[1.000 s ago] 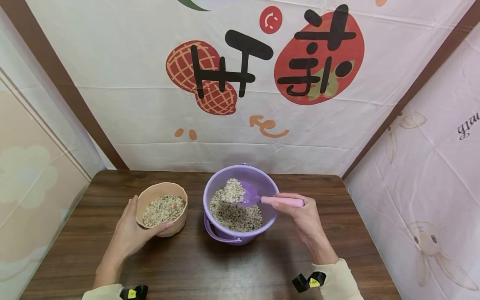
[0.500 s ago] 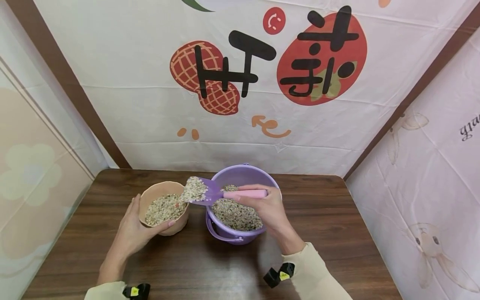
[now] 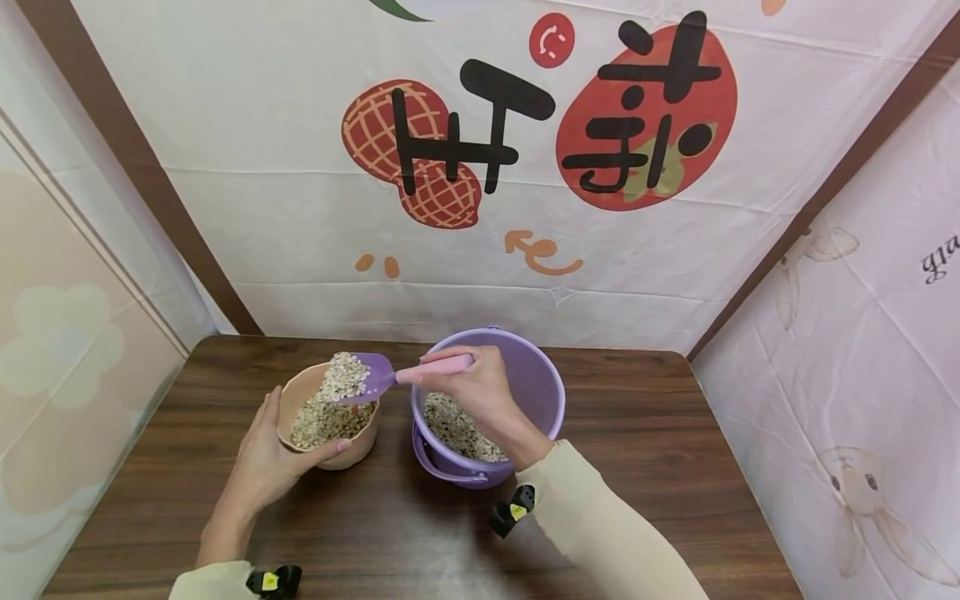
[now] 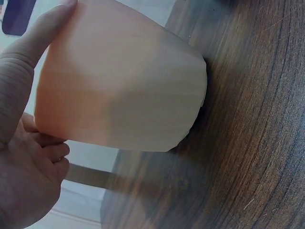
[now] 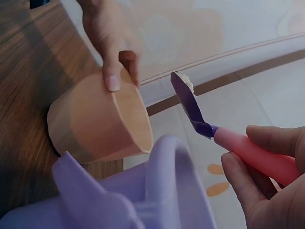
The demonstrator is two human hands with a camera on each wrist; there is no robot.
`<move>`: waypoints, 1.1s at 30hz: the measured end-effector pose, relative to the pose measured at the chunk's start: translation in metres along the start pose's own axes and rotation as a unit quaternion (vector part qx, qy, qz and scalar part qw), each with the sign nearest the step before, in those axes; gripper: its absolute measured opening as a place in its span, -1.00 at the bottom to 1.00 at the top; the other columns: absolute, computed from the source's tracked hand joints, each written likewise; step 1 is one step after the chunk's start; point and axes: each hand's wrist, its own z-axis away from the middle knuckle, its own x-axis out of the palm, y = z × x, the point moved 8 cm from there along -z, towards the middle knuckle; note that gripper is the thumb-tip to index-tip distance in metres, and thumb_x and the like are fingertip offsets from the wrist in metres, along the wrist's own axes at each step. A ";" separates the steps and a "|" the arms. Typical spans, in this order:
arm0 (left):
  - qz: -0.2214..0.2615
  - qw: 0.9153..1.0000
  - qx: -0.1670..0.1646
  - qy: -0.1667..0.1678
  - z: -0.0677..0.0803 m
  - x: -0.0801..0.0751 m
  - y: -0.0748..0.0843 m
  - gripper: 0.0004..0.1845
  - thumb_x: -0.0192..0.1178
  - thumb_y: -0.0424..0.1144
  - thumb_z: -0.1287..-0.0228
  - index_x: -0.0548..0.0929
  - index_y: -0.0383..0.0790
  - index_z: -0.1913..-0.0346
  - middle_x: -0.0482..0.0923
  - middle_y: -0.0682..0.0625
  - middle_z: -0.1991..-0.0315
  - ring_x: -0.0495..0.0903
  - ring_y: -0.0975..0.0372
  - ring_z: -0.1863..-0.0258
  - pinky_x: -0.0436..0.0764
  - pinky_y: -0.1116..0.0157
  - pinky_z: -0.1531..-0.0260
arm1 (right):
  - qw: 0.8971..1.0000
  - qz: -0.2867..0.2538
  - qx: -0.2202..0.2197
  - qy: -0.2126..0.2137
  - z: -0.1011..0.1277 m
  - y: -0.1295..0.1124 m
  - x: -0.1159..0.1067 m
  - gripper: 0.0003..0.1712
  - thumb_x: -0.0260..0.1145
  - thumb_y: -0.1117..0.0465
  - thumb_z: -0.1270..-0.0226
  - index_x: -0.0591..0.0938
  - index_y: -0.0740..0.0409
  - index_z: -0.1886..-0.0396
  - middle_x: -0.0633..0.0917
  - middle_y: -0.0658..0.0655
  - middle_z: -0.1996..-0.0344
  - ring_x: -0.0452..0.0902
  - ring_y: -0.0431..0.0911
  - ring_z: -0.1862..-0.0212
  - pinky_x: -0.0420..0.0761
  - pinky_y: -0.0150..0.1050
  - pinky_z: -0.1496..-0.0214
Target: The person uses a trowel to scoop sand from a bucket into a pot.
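Purple plastic hides much of what matters: the right hand (image 3: pixel 472 387) and forearm cross over the purple bucket (image 3: pixel 536 392), covering most of the mixed grain (image 3: pixel 457 433) inside it, and the scoop's pink handle (image 3: pixel 442 367) shows only between the fingers. From the left wrist view the peach cup (image 4: pixel 124 81) is seen only from its outer wall, so its contents cannot be made out there; the right wrist view shows the scoop (image 5: pixel 188 102) edge-on, with only a sliver of oats visible on it.

Dark wooden bench (image 3: pixel 660 442) carries both vessels, the bucket just right of the cup, the two close but apparently not touching. Behind the cup hangs a white printed cloth (image 3: pixel 300 208) with peanut and strawberry pictures. Nothing stands between the scoop and the cup's mouth.

Above the cup's rim the purple scoop (image 3: pixel 360 379) hangs tilted, heaped with pale oats (image 3: pixel 341 375) that slope toward the grain already in the cup (image 3: pixel 330 417). The right hand curls round the pink handle, pinching it. The left hand (image 3: pixel 273 454) wraps the cup from its left and near side, thumb on the rim, holding it tipped on the bench.
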 end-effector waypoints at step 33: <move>0.006 1.000 0.002 0.007 0.000 0.000 -0.001 0.48 0.61 0.14 0.06 -0.27 -0.38 -0.61 -0.22 -0.49 -0.56 -0.03 -0.44 -0.46 0.13 -0.42 -0.29 | 0.962 0.267 -0.049 -0.025 -0.029 -0.011 0.060 -0.82 0.70 0.18 0.04 0.86 -0.01 0.39 0.72 -0.25 0.65 0.57 -0.37 0.52 0.43 -0.39 0.63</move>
